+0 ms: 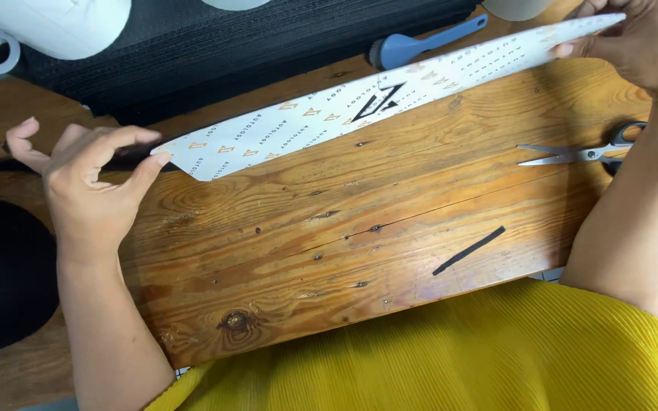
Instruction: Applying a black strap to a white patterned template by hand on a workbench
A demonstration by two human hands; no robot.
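A long white printed sheet [359,103], patterned with small orange marks and a black emblem, stretches diagonally above the wooden board [306,243]. My left hand [89,179] pinches its lower left corner between thumb and fingers. My right hand [637,38] grips its upper right end at the frame's top right. The sheet looks taut between both hands, lifted slightly off the wood.
Scissors [584,152] lie on the board beside my right forearm. A thin black strip [470,250] rests near the board's front edge. A blue-handled tool [420,44] and dark stacked fabric [230,46] lie behind. White rolls [47,27] stand at the top left.
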